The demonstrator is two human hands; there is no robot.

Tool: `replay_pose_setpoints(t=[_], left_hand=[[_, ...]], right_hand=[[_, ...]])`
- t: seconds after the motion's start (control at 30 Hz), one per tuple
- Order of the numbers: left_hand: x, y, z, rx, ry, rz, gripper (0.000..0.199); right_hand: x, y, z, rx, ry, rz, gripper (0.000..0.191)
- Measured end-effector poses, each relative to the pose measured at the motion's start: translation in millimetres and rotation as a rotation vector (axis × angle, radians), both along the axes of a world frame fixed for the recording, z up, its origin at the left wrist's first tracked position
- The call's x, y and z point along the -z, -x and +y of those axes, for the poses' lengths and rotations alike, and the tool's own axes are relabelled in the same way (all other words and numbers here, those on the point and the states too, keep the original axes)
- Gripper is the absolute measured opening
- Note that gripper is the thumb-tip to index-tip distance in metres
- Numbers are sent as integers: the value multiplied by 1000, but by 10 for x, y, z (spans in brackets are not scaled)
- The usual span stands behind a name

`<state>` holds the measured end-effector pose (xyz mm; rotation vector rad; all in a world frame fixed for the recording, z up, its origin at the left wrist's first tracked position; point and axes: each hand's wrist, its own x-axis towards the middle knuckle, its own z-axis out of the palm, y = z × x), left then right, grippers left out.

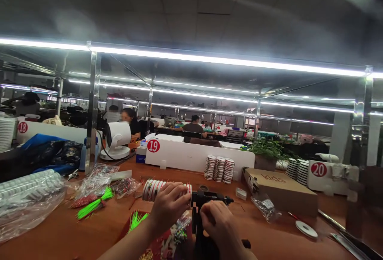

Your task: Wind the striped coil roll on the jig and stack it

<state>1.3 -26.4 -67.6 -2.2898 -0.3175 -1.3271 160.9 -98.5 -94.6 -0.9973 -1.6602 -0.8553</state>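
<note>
My left hand (169, 201) is curled over the right end of a row of white spools (152, 190) lying on their side, its fingers closed round them. The row meets a black clamp-like device (209, 198) standing in front of me. Just right of the device's upright part, my right hand (220, 222) has its fingers bent and pressed together; whatever they pinch is hidden. Below the left wrist lie a bright green bundle of strands (137, 220) and small shiny pieces in clear bags (181, 230).
Another green strand bundle (95, 204) and clear bags (98, 180) lie left. Stacked spools (219, 169) stand before the white divider (179, 154). To the right are a cardboard box (284, 192), a flat white spool (306, 229) and a metal post (360, 132). People sit farther back.
</note>
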Motion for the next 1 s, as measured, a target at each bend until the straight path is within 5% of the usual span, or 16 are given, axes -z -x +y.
replay_pose_setpoints(t=[0.23, 0.5, 0.73, 1.0], left_hand=[[32, -16, -124, -67, -2, -32, 10], [-49, 2, -316, 25, 617, -290, 11], [-166, -16, -332, 194, 1036, -533, 20], [-220, -24, -261, 279, 1089, -703, 23]], right_hand=[[90, 13, -93, -58, 106, 68, 17], [160, 51, -68, -62, 161, 108, 17], [5, 79, -3, -45, 295, 182, 18], [-249, 64, 251, -48, 301, 263, 17]])
